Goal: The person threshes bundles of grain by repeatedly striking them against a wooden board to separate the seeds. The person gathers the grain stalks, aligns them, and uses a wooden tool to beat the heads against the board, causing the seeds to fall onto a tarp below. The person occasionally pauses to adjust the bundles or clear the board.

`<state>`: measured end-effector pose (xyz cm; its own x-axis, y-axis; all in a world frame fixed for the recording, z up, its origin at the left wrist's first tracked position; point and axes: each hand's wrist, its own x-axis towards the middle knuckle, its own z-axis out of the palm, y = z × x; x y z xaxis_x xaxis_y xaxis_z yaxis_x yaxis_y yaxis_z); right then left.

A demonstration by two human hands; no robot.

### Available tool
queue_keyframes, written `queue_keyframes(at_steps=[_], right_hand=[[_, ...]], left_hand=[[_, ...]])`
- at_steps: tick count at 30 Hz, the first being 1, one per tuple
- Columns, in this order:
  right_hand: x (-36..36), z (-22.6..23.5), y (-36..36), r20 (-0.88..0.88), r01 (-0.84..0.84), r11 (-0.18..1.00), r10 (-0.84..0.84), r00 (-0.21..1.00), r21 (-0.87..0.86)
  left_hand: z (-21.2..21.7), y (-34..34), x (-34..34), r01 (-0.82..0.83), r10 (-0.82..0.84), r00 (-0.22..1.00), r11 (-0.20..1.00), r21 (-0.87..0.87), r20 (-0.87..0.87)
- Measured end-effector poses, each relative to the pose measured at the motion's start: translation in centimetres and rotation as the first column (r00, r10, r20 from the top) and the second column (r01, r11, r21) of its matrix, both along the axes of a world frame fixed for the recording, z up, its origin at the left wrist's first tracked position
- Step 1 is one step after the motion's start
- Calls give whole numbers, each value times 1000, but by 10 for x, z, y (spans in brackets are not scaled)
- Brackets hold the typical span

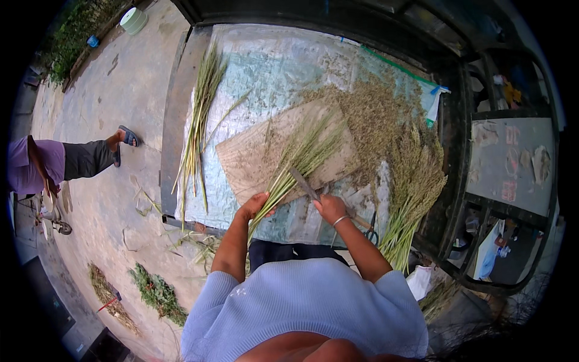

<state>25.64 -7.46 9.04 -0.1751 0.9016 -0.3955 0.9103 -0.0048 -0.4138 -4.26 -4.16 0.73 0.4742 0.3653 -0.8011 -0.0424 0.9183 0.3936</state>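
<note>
Outdoors, a plastic sheet [265, 66] covers a low platform. Nearest, the left hand [254, 207] is closed around a bundle of stalks [295, 160] lying on a board [253, 160]; the right hand [330, 208] grips a blade [303, 183] across it. At two o'clock, loose seed [374, 114] is heaped; unstripped stalks [413, 193] wait at three o'clock, and bare stalks [199, 114] lie at eleven.
</note>
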Motion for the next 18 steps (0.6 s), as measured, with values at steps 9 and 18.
queue_keyframes(at_steps=[9,18], right_hand=[[1,-32,-15,-147,62,998,-60,987,5],[2,-33,-25,-160,97,994,-87,983,57]], left_hand=[[1,-20,23,52,231,826,877,478,-514],[12,-7,16,28,74,957,940,341,-281]])
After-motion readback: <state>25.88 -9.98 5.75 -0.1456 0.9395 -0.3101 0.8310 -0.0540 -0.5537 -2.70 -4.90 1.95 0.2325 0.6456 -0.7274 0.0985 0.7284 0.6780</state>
